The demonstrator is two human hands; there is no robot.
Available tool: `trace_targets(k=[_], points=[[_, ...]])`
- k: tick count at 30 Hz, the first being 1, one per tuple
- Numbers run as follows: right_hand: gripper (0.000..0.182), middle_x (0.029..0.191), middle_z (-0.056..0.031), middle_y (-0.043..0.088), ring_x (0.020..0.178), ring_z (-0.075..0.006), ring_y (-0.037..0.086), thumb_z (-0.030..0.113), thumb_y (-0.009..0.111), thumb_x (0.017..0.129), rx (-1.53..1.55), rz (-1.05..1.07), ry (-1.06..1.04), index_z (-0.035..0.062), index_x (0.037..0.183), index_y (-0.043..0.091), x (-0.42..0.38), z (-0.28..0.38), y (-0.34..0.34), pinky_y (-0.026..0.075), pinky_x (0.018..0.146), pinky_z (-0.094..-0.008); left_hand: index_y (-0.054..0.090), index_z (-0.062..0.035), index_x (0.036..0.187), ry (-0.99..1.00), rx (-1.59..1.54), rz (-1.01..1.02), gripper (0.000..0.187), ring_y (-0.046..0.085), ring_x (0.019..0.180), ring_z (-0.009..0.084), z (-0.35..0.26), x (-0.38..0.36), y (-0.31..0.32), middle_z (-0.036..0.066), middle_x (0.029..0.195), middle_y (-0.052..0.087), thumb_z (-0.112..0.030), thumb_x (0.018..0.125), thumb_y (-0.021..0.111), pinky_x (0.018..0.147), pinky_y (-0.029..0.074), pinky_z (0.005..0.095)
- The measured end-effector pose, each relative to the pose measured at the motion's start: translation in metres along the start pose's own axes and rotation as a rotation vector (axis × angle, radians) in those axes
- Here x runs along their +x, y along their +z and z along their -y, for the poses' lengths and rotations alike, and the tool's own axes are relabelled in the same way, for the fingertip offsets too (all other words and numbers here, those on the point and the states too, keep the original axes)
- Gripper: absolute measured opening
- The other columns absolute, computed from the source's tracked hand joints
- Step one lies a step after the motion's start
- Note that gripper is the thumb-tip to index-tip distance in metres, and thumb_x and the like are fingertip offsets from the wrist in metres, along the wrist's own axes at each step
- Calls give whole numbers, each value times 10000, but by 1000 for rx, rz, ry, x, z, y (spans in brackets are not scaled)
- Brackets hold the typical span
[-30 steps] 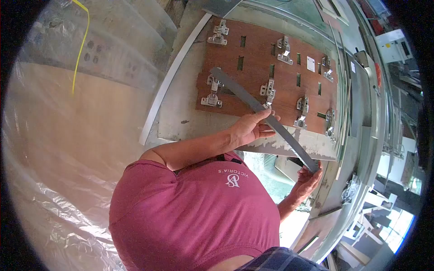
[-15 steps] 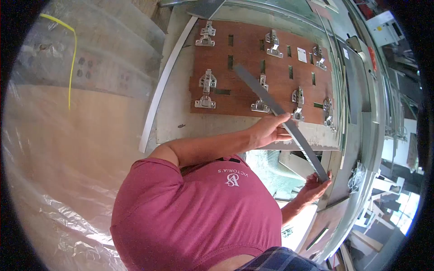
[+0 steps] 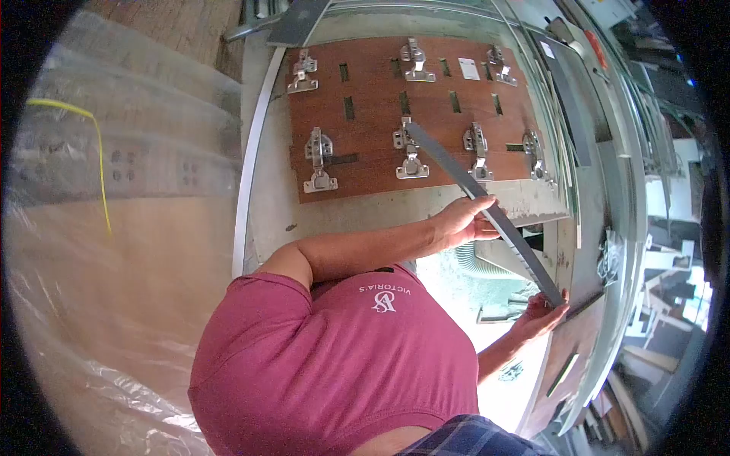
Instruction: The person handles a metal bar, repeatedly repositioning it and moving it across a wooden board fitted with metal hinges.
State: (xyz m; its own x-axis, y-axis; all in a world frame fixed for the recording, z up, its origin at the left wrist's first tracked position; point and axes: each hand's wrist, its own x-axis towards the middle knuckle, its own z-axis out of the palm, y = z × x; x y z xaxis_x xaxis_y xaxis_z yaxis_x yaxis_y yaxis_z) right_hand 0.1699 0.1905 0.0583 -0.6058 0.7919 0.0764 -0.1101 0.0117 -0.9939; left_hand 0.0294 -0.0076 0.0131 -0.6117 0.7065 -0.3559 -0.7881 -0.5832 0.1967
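Observation:
A long, narrow grey strip (image 3: 456,172) runs diagonally in front of me, tilted down to the right. My left hand (image 3: 465,220) grips it near its middle, thumb on top and fingers curled beneath. At the lower end, my right hand (image 3: 544,315) holds the strip between thumb and fingers. The strip's upper end overlaps a metal cabinet hinge (image 3: 411,161) in my view. That hinge sits on a reddish-brown board (image 3: 372,114) with dark rectangular slots, along with several similar hinges, such as one at the lower left (image 3: 318,161).
The board lies on a worn work table (image 3: 270,182). A white edge strip (image 3: 249,163) stands along the table's left side, beside plastic-wrapped sheets (image 3: 129,289) with a yellow strap (image 3: 99,144). Long thin strips (image 3: 572,163) lie at the right, near a bundle of clear wire or plastic (image 3: 608,258).
My view has shifted, so the board and table appear further left. Both hands still hold the grey strip, which sits slightly further right and lower in view.

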Motion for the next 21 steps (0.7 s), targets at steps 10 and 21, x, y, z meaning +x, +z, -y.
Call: trace_targets(k=[10, 21], points=[[548, 733, -40, 522, 576, -93, 442, 523, 430, 858, 84, -147, -151, 45, 1120, 476, -7, 24, -17, 348, 484, -206, 489, -70, 967, -43, 152, 116, 215, 596, 892, 236, 5, 14, 49, 117, 972, 574, -273, 904, 458, 825, 477, 390], [523, 657, -18, 509, 539, -88, 445, 496, 475, 852, -5, -188, -211, 34, 1095, 500, -13, 27, -36, 362, 470, -206, 489, -58, 1004, -181, 147, 152, 216, 587, 913, 240, 19, 51, 49, 117, 992, 586, -244, 895, 476, 840, 483, 390]])
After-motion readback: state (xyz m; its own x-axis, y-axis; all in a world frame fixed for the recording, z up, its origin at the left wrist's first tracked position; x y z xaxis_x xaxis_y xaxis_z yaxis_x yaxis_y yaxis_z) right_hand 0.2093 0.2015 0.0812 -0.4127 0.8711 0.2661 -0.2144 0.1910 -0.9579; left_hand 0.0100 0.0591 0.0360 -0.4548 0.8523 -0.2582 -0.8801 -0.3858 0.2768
